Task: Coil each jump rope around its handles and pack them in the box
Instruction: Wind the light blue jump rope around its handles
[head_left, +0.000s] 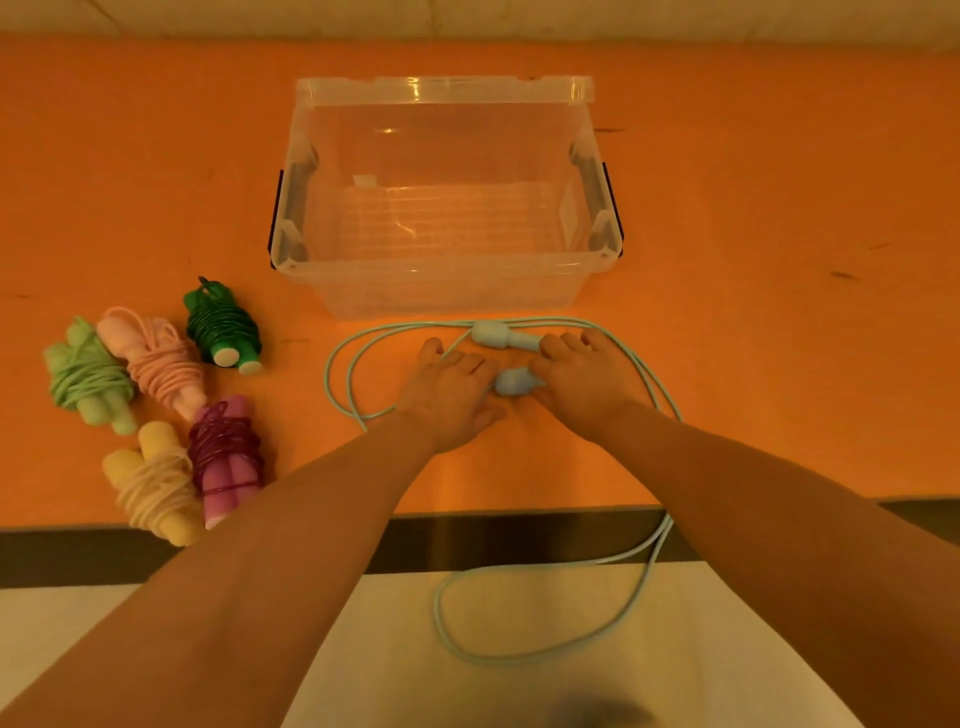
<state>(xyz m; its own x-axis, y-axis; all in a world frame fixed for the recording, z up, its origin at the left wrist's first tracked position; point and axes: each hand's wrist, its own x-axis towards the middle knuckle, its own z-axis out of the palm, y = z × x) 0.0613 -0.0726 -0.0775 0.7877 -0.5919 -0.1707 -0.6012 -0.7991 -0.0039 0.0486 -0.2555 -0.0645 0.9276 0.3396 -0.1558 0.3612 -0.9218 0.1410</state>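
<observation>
A light blue jump rope (363, 358) lies uncoiled on the orange table in front of the clear plastic box (447, 291). Part of it hangs over the table's near edge in a loop above the floor. One blue handle (501, 334) lies just before the box, and the other blue handle (511, 383) lies between my hands. My left hand (449, 392) rests flat on the table with its fingers spread, touching the lower handle's left end. My right hand (584, 379) lies with its fingertips over the upper handle's right end and its thumb beside the lower handle.
Several coiled ropes sit at the left: dark green (223, 327), light green (85, 376), pink (161, 361), yellow (153, 483) and purple (226, 457). The box holds nothing. The table's dark front edge (519, 535) runs below my forearms.
</observation>
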